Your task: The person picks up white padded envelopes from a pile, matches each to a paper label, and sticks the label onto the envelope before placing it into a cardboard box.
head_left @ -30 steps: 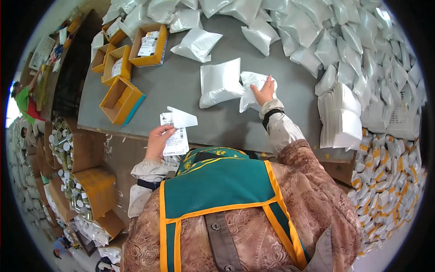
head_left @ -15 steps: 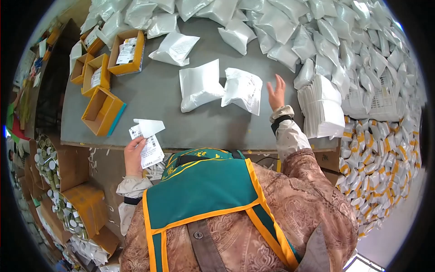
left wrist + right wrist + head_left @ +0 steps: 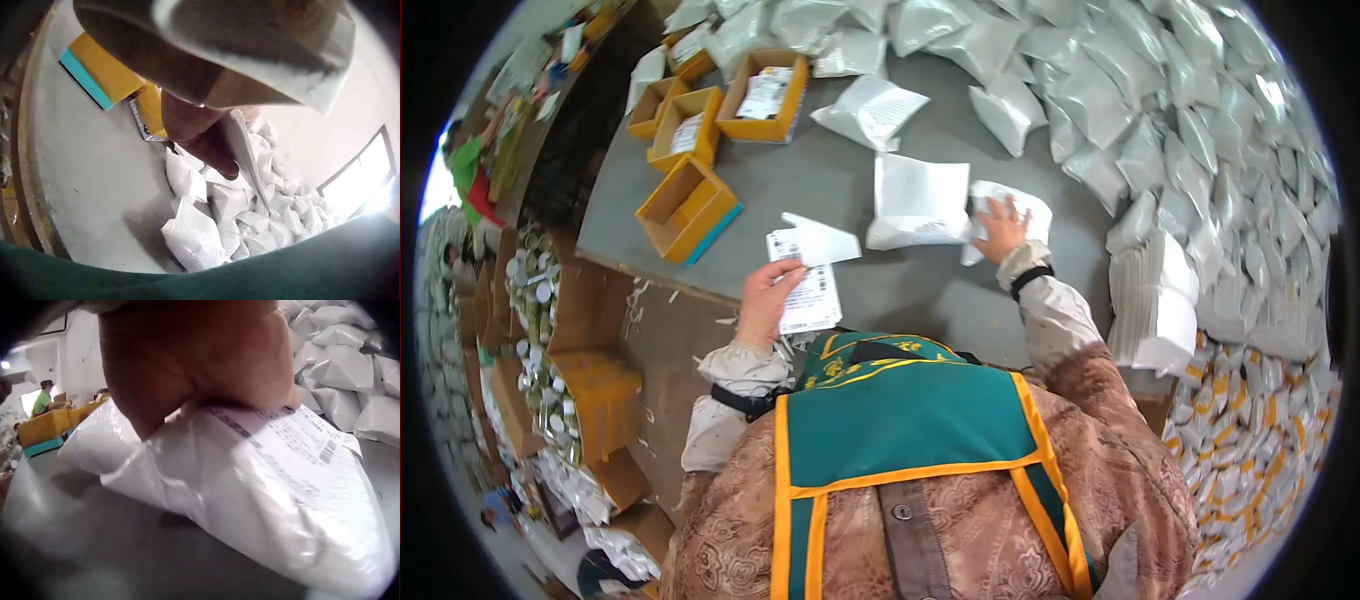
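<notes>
My left hand (image 3: 762, 302) pinches a small stack of printed shipping labels (image 3: 811, 308) near the table's front edge, between thumb and fingers. A blank white sheet (image 3: 828, 242) angles off the top of the stack. With fingers spread, my right hand (image 3: 1002, 234) rests on a white plastic mailer parcel (image 3: 1040, 212). The right wrist view shows a printed label (image 3: 306, 450) on that parcel, partly under the palm. Just left of it lies another plump white parcel (image 3: 921, 192). In the left wrist view, the label stack (image 3: 245, 150) appears edge-on beside the thumb.
Several yellow boxes (image 3: 690, 210) stand on the table's left side, some holding labels. White parcels (image 3: 1100, 90) are heaped along the back and right. A stack of flat white sheets (image 3: 1152, 305) stands at the right edge. Boxes of jars (image 3: 605, 400) sit on the floor at left.
My right hand, at the labelled parcel and then lifted off to its right, has come back and lies flat on it. The left hand keeps its labels. The head view has swung about.
</notes>
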Available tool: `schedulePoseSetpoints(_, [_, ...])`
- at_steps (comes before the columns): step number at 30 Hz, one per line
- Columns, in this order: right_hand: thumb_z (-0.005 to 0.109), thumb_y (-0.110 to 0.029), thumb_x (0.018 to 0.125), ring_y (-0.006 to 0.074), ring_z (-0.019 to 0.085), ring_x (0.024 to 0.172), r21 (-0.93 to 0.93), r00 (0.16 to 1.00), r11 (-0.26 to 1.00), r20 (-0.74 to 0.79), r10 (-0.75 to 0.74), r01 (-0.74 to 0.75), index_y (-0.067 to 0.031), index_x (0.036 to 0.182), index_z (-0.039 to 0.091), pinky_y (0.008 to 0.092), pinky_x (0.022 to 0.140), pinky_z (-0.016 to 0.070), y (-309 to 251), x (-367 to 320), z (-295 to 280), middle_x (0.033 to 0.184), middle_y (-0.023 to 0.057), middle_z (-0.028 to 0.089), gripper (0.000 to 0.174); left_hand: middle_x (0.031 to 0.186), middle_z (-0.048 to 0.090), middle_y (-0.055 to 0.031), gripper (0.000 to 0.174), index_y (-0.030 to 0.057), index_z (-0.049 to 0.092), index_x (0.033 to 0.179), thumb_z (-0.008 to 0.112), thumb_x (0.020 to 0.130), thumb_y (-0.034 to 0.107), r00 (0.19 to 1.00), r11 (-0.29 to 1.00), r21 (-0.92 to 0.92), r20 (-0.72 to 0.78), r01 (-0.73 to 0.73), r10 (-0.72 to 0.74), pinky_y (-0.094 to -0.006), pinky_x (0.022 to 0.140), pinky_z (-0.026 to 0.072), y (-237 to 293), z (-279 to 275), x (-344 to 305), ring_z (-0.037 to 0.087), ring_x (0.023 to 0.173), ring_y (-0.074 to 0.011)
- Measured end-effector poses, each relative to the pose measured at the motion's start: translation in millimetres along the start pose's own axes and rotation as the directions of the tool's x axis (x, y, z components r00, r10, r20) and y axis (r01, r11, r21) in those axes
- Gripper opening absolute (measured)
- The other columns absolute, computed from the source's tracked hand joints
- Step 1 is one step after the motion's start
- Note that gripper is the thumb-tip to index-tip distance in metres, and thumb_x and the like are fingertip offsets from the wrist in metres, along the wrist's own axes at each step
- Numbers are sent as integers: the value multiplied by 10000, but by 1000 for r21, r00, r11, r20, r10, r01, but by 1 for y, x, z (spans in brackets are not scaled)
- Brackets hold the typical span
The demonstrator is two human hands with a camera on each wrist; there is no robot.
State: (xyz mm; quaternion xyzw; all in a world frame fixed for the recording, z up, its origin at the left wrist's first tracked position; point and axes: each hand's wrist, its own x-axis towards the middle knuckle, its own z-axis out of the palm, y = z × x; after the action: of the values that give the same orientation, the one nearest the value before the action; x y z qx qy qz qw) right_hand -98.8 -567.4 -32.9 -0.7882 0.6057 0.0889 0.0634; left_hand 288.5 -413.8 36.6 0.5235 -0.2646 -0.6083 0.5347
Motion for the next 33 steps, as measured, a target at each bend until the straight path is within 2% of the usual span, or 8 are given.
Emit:
schedulePoseSetpoints(5, [639,-235,869,224,627,946,780,984,600,-148,-99,178,-30,1134,607,312,814,482,-73,3,-74,951,99,664,336,907,665,-94,176,-30,646,1014,650,860,54,996,996,-46,-30,-83,82,-259,695,541,4,19,1,642,792,-132])
schedulePoseSetpoints(8, [641,-258,882,145,616,775,991,960,92,122,-254,-102,17,1057,618,275,666,497,-154,-16,-116,835,71,643,327,903,668,-89,173,-30,649,1015,645,864,54,994,992,-67,14,-107,108,-253,694,539,-4,21,8,640,792,-123])
schedulePoseSetpoints(14, [615,-131,886,116,575,665,991,997,-125,38,-71,-47,31,982,598,245,577,467,-183,13,-75,811,58,626,189,896,667,-70,176,-14,665,1027,625,878,72,988,988,-5,-28,-155,154,-247,714,526,15,-1,6,632,800,-111])
schedulePoseSetpoints(17, [579,-97,897,126,579,659,989,999,-136,51,-9,-52,34,928,610,254,577,469,-188,13,-51,781,53,612,138,916,665,-67,189,-20,656,1038,607,887,83,972,979,10,-116,-204,204,-257,730,524,34,-29,-5,630,823,-114])
schedulePoseSetpoints(20, [562,-141,917,120,579,657,952,743,307,211,-635,-8,31,882,622,251,581,465,-223,-20,-34,790,58,616,186,953,661,-70,200,-23,644,1061,582,890,60,953,955,-70,-125,-287,277,-257,740,525,42,-46,-12,629,838,-114])
schedulePoseSetpoints(23, [568,-205,925,116,580,663,813,617,317,-65,-784,488,30,859,633,253,590,468,-244,-45,-43,781,62,622,253,994,653,-78,211,-24,635,1084,548,899,30,948,953,-27,-115,-301,296,-260,753,526,42,-47,-14,625,857,-114])
schedulePoseSetpoints(26, [601,-278,907,122,576,663,993,891,65,120,-438,-102,29,870,638,261,592,469,-249,-27,-73,760,56,626,312,1003,650,-76,211,-20,636,1089,549,905,34,948,953,-21,-112,-301,297,-256,762,523,37,-43,-12,618,867,-111])
schedulePoseSetpoints(33, [690,-194,840,79,513,581,989,877,141,109,-468,-48,41,809,647,227,518,416,-248,-15,-91,669,14,587,240,1054,636,-67,234,-3,632,1123,582,898,42,952,951,-70,-80,-302,296,-244,797,508,32,-15,3,605,910,-120])
